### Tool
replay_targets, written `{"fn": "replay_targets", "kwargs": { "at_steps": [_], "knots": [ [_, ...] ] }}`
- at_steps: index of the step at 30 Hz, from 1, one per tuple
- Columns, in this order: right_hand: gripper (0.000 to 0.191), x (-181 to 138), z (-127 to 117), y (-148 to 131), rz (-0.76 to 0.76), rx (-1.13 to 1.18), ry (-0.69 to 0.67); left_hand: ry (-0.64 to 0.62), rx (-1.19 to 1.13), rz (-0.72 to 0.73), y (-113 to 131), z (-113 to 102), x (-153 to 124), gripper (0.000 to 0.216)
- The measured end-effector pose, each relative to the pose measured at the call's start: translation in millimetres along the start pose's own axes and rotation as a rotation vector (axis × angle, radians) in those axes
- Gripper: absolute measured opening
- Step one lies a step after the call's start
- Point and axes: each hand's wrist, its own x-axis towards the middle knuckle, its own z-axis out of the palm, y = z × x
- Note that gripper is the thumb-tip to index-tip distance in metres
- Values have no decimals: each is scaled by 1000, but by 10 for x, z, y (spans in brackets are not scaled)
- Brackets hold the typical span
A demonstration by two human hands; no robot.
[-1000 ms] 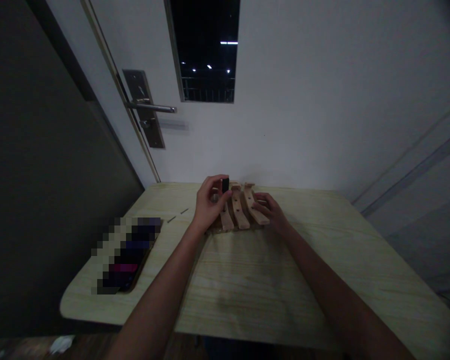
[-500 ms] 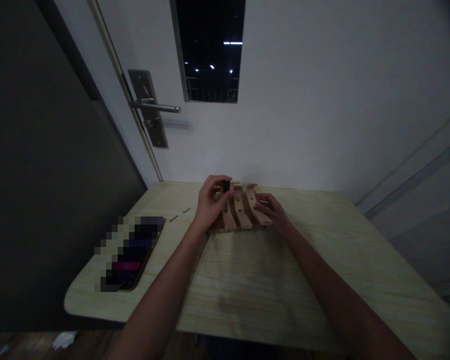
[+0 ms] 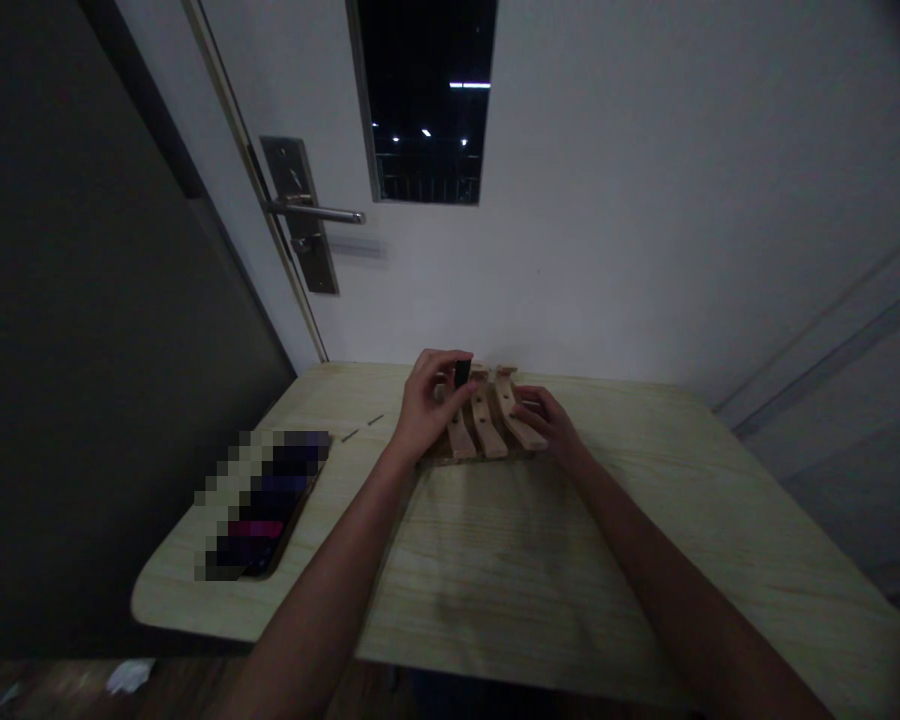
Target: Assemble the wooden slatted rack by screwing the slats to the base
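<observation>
My left hand (image 3: 429, 405) pinches a short black handle-like piece (image 3: 462, 373) between thumb and fingers. It stands upright over the leftmost of three curved wooden slats (image 3: 487, 420); what lies below the black piece is mostly hidden by the hand. Small dark holes show along the slats, which sit side by side on a low base (image 3: 439, 460). My right hand (image 3: 551, 420) grips the right side of this wooden piece, its fingers against the rightmost slat (image 3: 516, 412). Two thin screws or nails (image 3: 351, 435) lie on the table to the left.
A phone (image 3: 281, 510), partly pixelated, lies at the left of the pale wood-grain table (image 3: 510, 570). Behind the table rises a white door (image 3: 615, 230) with a metal handle (image 3: 319, 212) and a dark window (image 3: 427, 100). A grey panel (image 3: 105, 380) stands at left.
The black piece and my left hand sit slightly farther right, over the leftmost slat. The view has shifted a little; my right hand keeps its place on the wooden piece.
</observation>
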Motion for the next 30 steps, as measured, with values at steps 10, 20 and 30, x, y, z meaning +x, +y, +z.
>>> {"fn": "replay_targets", "kwargs": {
  "at_steps": [10,20,30],
  "knots": [
    [39,0,-6,11,-10,-12,7,-58,-101,-27,-8,-7,-19,28],
    [41,9,-10,27,-6,2,-14,-4,-75,-37,-30,-3,-8,33],
    [41,16,-16,51,-19,4,-10,9,-25,-20,-23,3,-4,33]
  ]
}}
